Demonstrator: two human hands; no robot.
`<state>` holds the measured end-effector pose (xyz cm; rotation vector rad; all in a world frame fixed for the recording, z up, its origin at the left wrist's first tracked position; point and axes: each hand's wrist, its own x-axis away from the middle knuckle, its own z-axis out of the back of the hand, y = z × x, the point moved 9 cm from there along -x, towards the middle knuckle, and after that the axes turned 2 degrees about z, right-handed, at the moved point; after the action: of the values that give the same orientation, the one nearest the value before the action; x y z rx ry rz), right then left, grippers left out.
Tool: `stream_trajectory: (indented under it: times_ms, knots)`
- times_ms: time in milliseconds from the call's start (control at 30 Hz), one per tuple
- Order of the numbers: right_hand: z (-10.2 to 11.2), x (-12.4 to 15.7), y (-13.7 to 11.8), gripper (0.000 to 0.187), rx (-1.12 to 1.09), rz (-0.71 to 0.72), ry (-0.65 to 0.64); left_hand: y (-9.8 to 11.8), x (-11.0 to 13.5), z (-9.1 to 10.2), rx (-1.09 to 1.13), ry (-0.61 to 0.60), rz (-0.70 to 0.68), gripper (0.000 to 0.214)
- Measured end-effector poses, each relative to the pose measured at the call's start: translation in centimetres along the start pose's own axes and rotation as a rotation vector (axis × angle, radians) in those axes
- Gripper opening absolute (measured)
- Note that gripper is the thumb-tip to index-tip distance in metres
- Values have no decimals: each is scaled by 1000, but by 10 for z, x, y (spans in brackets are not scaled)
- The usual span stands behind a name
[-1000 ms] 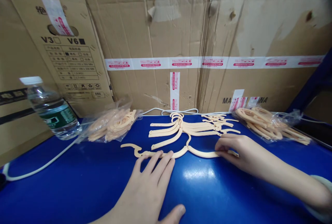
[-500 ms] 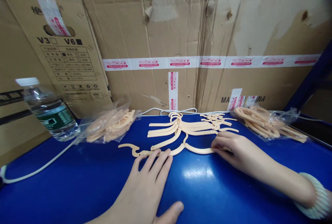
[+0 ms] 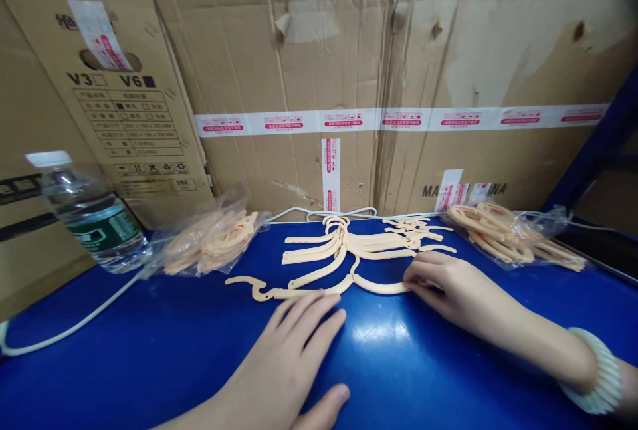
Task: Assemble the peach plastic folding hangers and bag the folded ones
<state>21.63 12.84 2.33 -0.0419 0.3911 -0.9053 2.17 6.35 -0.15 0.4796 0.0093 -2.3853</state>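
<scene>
A cream folding clothes hanger (image 3: 381, 285) lies flat in front of me, its two arms spread from the middle joint. My left hand (image 3: 294, 337) is open, palm down, with its fingertips at the near edge of the hanger's left arm. A curved hook piece (image 3: 256, 286) sits at that arm's outer end. My right hand (image 3: 441, 284) is closed in a pinch on the outer end of the right arm; its fingertips cover that end. Behind it is a stack of similar cream hangers (image 3: 373, 242), arms outspread and hooks toward the back.
Clear bags of cream pieces lie at left (image 3: 214, 244) and right (image 3: 491, 230). Loose hook pieces (image 3: 409, 225) are behind my right hand. A water bottle (image 3: 94, 217) and a white cable (image 3: 70, 331) are at left. Cardboard boxes (image 3: 299, 171) wall the back of the blue table (image 3: 149, 357).
My left hand has shifted slightly right along the hanger's left arm, and its fingers have drawn closer together. My right hand keeps its pinch. The whole view has shifted slightly.
</scene>
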Motion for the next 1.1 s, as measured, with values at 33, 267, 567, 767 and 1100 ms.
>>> stream_trajectory:
  times_ms: [33,267,567,767,1100]
  knots:
    - [1,0,-2,16,-1,12,13,5,-1,-1,19,-17,-59,58]
    - [2,7,-46,18,-72,130,-77,13,-4,-5,84,-79,-146,53]
    - [-11,19,-88,18,140,320,-143,23,-12,10,20,-214,-70,47]
    - [-15,20,-87,14,194,355,-131,25,-11,13,30,-205,-63,49]
    - [-3,19,-89,22,126,327,-112,25,-13,14,38,-204,-72,47]
